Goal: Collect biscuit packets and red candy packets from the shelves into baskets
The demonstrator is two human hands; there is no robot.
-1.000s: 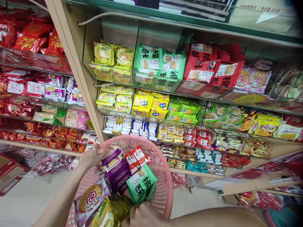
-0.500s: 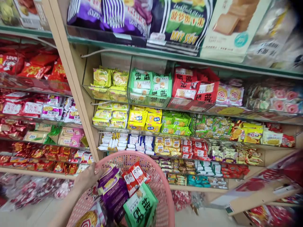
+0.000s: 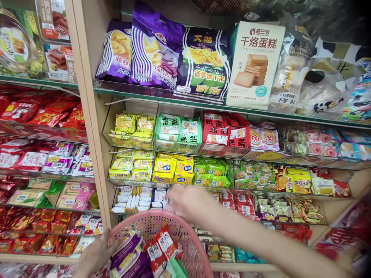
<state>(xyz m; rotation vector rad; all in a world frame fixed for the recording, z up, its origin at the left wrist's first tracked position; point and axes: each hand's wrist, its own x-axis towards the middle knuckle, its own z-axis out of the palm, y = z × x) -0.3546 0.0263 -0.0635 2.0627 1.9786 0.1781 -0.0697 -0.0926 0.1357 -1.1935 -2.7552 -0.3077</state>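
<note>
My left hand [image 3: 97, 247] grips the rim of a pink perforated plastic basket [image 3: 197, 247] at the bottom of the view. In the basket lie purple wrapped snack packets [image 3: 131, 256], red-and-white packets [image 3: 164, 247] and a green packet [image 3: 174, 268]. From the right, my right hand [image 3: 189, 200] reaches over the far side of the basket toward a lower shelf row. Its fingertips are at the small blue-and-white packets [image 3: 159, 197]. Blur and the angle hide whether the fingers hold anything. White packets [image 3: 131, 200] lie just left of them.
Yellow packets [image 3: 174, 170] and green packets [image 3: 211, 172] fill the row above my right hand. Clear dividers and glass shelf edges [image 3: 203, 101] run across. Large chip bags [image 3: 156, 50] and a cake box [image 3: 255, 65] stand on top. A wooden upright [image 3: 91, 116] separates the left shelves.
My right hand has come into view from the right and reached the lower packets. The view has tilted up, showing the top shelf fully. My left hand still holds the basket.
</note>
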